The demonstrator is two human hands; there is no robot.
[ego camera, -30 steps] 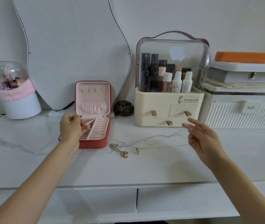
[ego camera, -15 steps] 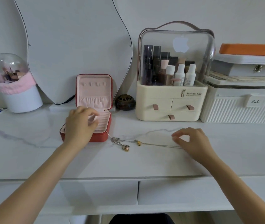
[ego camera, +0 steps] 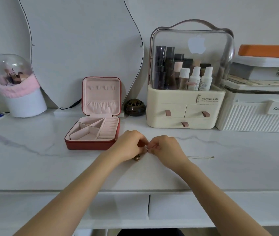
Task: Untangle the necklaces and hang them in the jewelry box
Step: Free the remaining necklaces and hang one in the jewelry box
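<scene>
- Fingers (ego camera: pixel 149 147) of both hands, left hand (ego camera: pixel 129 144) and right hand (ego camera: pixel 167 149), meet and pinch the tangled necklaces (ego camera: pixel 146 149) just above the tabletop (ego camera: pixel 33 164).
- One thin chain (ego camera: pixel 201 157) trails right of the hands; a pendant (ego camera: pixel 136 158) peeks out below the left.
- Nothing hangs yet in the open jewelry box (ego camera: pixel 99 116) nearby; I'd say untangling has barely begun.

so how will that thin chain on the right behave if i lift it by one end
Probably floppy: the thin chain lies slack on the marble top, so it would likely dangle. It looks very fine, so likely light and prone to knot. Its other end runs under the right hand, so it may drag.
</scene>
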